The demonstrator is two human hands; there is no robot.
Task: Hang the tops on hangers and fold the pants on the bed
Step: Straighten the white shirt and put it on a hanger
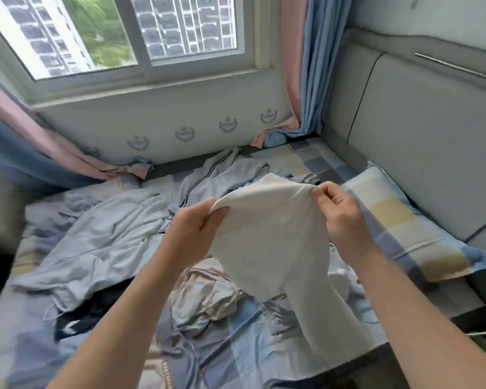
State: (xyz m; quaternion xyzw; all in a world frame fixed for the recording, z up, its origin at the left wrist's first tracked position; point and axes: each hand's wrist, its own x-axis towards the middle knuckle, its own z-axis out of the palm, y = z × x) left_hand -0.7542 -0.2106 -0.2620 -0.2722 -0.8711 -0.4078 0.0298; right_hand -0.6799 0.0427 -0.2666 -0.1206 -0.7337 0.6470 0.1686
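Garment (270,237) btwn L grip (197,227), R grip (338,217).

Dark garment (96,307) half under pale blue cloth (96,237); window (124,32) blurred; kind of white garment (270,234) unclear.

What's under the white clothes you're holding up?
Below the white garment, held by the left hand and right hand, lie a crumpled pale garment and the checked bed sheet. Whatever lies directly behind the cloth is hidden.
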